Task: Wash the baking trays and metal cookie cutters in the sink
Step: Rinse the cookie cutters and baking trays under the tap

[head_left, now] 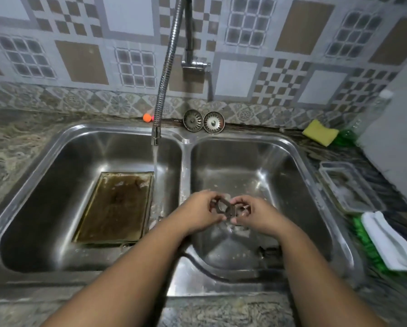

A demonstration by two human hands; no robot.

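Observation:
Over the right basin of the steel double sink (301, 161), my left hand (199, 212) and my right hand (253, 212) both pinch a small metal cookie cutter (223, 207) between fingers and thumbs. A stained brown baking tray (115, 206) lies flat in the left basin. Water runs from the flexible faucet hose (155, 135) down just beside the tray's right edge. Another dark piece (269, 252) lies on the right basin's floor; what it is I cannot tell.
Two sink strainers (203, 121) lean against the wall behind the divider. On the right counter are a yellow sponge (320, 132), a clear tub (349, 188) and a white cloth (390, 244) on a green scrubber. A small orange ball (147, 117) sits behind the left basin.

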